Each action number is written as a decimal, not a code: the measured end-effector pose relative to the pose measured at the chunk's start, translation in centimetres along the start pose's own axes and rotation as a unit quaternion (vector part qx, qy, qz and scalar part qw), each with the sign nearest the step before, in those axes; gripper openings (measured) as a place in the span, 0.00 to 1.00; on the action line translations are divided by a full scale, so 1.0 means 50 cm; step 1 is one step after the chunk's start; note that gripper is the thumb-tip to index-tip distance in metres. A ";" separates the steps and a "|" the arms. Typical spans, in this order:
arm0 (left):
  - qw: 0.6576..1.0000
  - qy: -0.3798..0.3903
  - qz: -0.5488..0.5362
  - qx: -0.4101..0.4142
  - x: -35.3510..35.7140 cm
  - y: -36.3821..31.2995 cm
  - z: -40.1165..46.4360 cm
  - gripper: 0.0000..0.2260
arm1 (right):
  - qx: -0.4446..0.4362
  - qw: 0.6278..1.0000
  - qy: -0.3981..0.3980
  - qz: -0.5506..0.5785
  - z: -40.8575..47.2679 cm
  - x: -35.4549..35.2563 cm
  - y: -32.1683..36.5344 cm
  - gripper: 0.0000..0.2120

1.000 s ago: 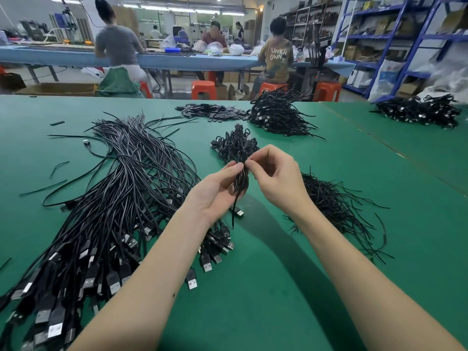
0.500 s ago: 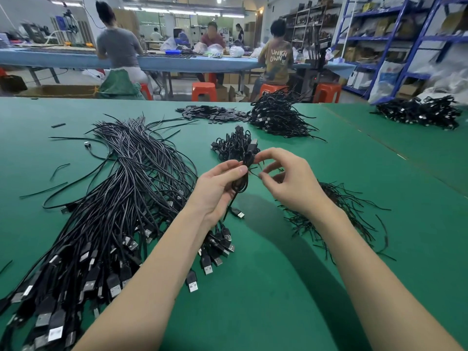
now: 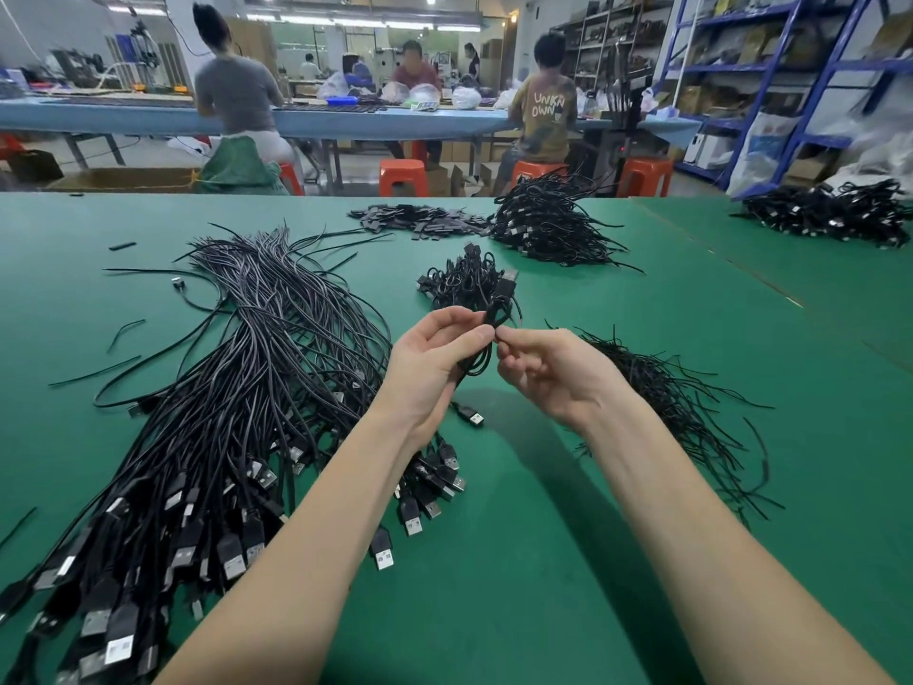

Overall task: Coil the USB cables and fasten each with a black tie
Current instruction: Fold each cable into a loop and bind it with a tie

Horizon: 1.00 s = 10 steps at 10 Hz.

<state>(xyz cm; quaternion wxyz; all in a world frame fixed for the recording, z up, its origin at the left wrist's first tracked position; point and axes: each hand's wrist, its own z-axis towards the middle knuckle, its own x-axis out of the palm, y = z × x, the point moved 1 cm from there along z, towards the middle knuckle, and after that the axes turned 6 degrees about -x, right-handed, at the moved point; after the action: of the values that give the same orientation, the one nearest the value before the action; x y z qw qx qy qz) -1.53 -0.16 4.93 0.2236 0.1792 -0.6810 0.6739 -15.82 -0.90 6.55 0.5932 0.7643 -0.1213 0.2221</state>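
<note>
One coiled cable (image 3: 477, 355) is pinched by the left hand (image 3: 435, 368) while its tie is gripped by the right hand (image 3: 553, 373). Beyond it, few finished coils (image 3: 464, 286) are stacked; left of it, many loose cables (image 3: 237, 388) remain.

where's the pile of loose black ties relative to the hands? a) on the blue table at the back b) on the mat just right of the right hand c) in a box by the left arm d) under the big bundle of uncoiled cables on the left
b: the thin loose black ties lie fanned on the green mat just to the right of the right hand, while the left hand grips the coiled cable.
</note>
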 end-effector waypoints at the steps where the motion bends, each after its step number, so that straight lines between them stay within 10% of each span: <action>1: 1.000 -0.005 0.005 0.011 -0.001 -0.004 0.002 0.10 | 0.089 0.991 0.016 0.104 -0.003 0.000 -0.006 0.04; 2: 1.000 -0.028 -0.003 -0.013 -0.006 -0.006 0.008 0.09 | -0.140 0.973 0.012 -0.185 0.004 -0.006 -0.004 0.02; 3: 0.998 -0.035 -0.035 -0.043 -0.006 -0.006 0.012 0.07 | -0.372 0.810 0.036 -0.452 -0.001 -0.027 0.007 0.16; 5: 0.997 -0.029 -0.043 -0.055 -0.010 -0.006 0.013 0.06 | -0.500 0.663 0.010 -0.556 -0.002 -0.037 0.006 0.05; 6: 0.998 -0.025 -0.033 -0.048 -0.009 -0.004 0.012 0.07 | -0.425 0.784 -0.010 -0.453 0.005 -0.029 -0.003 0.05; 7: 0.999 -0.012 -0.021 -0.032 -0.004 -0.005 0.009 0.08 | -0.009 0.999 0.032 -0.010 -0.002 -0.006 -0.007 0.08; 8: 0.999 -0.015 -0.022 -0.031 -0.006 -0.008 0.007 0.07 | 0.037 0.998 0.048 -0.007 -0.006 -0.008 -0.008 0.04; 9: 0.998 -0.035 -0.033 -0.039 -0.015 -0.012 0.011 0.06 | -0.217 0.922 0.053 -0.317 -0.009 -0.023 0.007 0.08; 10: 0.997 -0.039 -0.035 -0.048 -0.017 -0.012 0.012 0.06 | -0.398 0.749 0.024 -0.529 -0.005 -0.037 0.010 0.12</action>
<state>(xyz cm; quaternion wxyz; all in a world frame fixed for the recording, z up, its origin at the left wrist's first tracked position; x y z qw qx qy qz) -0.55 -0.84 4.98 0.2291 0.2183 -0.7138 0.6248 -17.69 -0.94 6.12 0.8688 0.3956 0.2393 -0.1771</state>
